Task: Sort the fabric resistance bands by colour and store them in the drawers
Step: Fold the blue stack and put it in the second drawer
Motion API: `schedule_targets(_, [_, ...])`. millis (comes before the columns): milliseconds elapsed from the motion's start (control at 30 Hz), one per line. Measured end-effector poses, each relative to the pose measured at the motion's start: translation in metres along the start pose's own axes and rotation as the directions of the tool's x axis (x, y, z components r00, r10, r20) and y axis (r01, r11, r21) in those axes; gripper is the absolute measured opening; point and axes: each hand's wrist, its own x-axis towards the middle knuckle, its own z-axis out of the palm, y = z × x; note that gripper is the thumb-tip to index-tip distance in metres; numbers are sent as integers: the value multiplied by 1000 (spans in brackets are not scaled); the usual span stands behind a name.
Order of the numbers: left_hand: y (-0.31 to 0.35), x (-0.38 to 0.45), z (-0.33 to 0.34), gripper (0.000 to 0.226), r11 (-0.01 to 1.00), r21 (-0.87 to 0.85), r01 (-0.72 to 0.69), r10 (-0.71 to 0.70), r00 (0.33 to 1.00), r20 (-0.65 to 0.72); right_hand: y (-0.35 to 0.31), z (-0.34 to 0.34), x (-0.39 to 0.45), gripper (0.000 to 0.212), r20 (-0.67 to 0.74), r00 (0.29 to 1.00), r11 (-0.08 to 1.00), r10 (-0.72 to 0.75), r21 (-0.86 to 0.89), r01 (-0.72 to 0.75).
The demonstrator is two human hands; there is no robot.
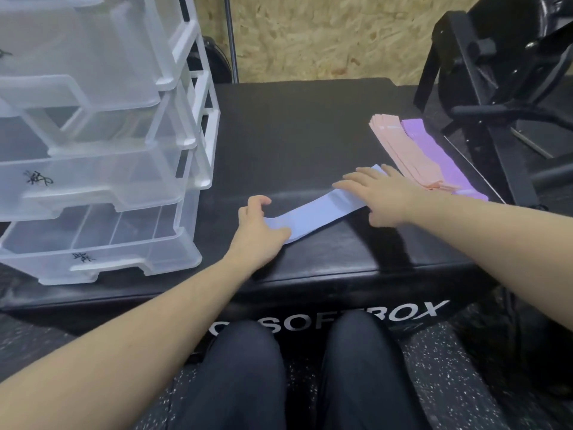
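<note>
Fingers of the right hand (383,193) lie straight and spread, pressing flat on the far end of a pale blue band (316,214). Left hand (259,226) curls round the band's near end. The band lies across a black padded box (294,135), beside pink bands (403,150), purple bands (434,156) and clear drawers (102,169).

Chipboard wall (325,35) behind a black padded box (294,135) on speckled floor (449,383).

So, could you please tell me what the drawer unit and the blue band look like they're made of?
Drawer unit: seemingly translucent plastic, frosted and slightly glossy; the drawer interiors show through. Blue band: apparently matte woven fabric, lying limp and flat.
</note>
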Motion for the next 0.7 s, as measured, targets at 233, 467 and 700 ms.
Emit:
schedule_targets(233, [-4, 12, -3, 53, 1000, 8, -19, 19, 999, -43, 18, -14, 30, 79, 98, 995, 1000, 13, -10, -12])
schedule_targets(467, [3, 22, -14, 52, 969, -234, 82, -95, 994, -46, 16, -17, 9, 71, 99, 995, 999, 19, 26, -22])
schedule_targets(700, [7, 15, -31, 45, 939, -318, 132, -86, 984, 153, 13, -8, -34, 69, 49, 999, 999, -22, 38, 20])
